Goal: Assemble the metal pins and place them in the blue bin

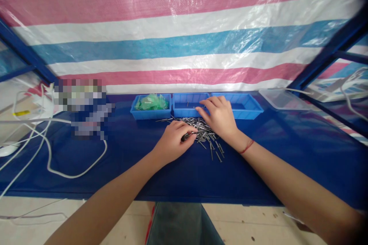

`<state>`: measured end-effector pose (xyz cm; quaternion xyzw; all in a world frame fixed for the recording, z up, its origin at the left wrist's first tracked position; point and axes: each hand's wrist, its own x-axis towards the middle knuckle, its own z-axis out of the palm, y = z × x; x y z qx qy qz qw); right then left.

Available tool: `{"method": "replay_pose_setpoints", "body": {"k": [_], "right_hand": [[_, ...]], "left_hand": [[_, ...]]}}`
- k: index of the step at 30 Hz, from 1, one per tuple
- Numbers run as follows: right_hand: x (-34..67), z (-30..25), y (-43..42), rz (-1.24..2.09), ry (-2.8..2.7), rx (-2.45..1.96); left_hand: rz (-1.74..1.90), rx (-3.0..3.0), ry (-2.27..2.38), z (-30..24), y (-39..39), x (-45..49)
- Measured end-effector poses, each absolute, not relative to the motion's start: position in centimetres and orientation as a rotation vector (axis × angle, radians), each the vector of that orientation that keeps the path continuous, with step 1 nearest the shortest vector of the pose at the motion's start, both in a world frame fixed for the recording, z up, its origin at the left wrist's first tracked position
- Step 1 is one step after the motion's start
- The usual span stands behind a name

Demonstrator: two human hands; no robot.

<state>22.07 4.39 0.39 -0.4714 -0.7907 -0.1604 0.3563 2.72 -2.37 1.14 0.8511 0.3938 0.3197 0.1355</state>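
I monitor both hands through the head camera. A loose pile of slim silver metal fasteners point(204, 132) lies on the glossy dark blue tabletop point(120, 178), between the hands and in front of the rectangular blue plastic middle bin point(186, 113). At least one fastener lies inside this bin.

I have the left hand point(176, 141) at the near left edge of the pile, fingers curled and grasping several fasteners against the thumb. I have the right hand point(220, 118) above the far right side of the pile, fingers bent toward the middle bin; I cannot tell whether its fingertips grip a fastener. A thin red cord bracelet point(247, 147) circles the right wrist.

The blue plastic left bin point(152, 114) contains green translucent plastic bags point(152, 102). The blue plastic right bin point(249, 113) stands beside the middle bin, partly behind the right hand.
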Motion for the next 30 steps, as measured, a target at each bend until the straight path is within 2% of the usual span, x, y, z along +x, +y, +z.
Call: {"method": "replay_pose_setpoints", "body": {"k": [10,19,24,30], "right_hand": [[21.5,-0.1,1.9,-0.033,-2.026,-1.048],[20.5,-0.1,0.4,0.084,-1.989,-0.981],[20.9,0.5,0.3,0.136,-1.943,-0.943],[20.8,1.2,-0.2,0.33,-1.97,-0.866]], "left_hand": [[0.722,2.713,1.135,0.8,-2.5,2.4],[0.544,2.958,1.136,0.1,-2.9,3.6],[0.653,2.892,1.184,0.2,-2.9,3.7],[1.06,2.465,1.323,0.4,-2.1,3.0]]}}
